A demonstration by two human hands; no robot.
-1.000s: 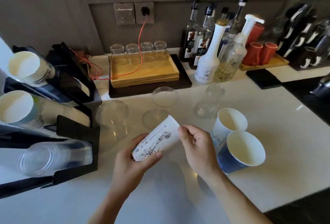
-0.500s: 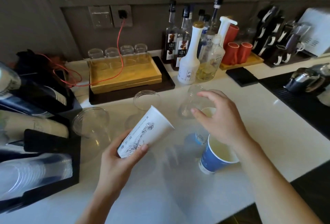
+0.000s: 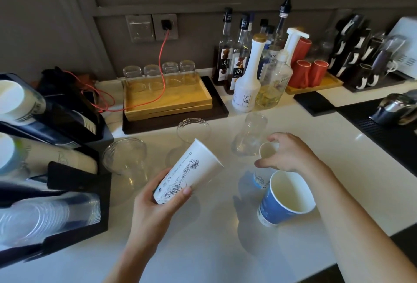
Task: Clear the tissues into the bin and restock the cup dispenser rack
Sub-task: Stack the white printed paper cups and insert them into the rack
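My left hand [image 3: 158,206] grips a white paper cup with a line drawing [image 3: 189,172], tilted with its mouth up and to the right, above the white counter [image 3: 203,249]. My right hand [image 3: 286,154] curls its fingers around the rim of a white paper cup [image 3: 267,150] that stands behind a blue paper cup [image 3: 284,199]. The black cup dispenser rack [image 3: 74,183] stands at the left, with paper cup stacks in its upper slots and clear plastic cups [image 3: 45,217] in the lowest one. No tissues or bin show.
Clear plastic cups [image 3: 126,161] [image 3: 193,129] and an upturned glass [image 3: 249,134] stand on the counter. Behind are a wooden tray with glasses [image 3: 167,100], syrup bottles [image 3: 246,73], red cups [image 3: 309,73], a mug rack [image 3: 365,55] and a steel jug [image 3: 394,109].
My right hand let go of the drawn cup, reached right and took hold of the white cup's rim. My left hand kept the drawn cup, raising it slightly.
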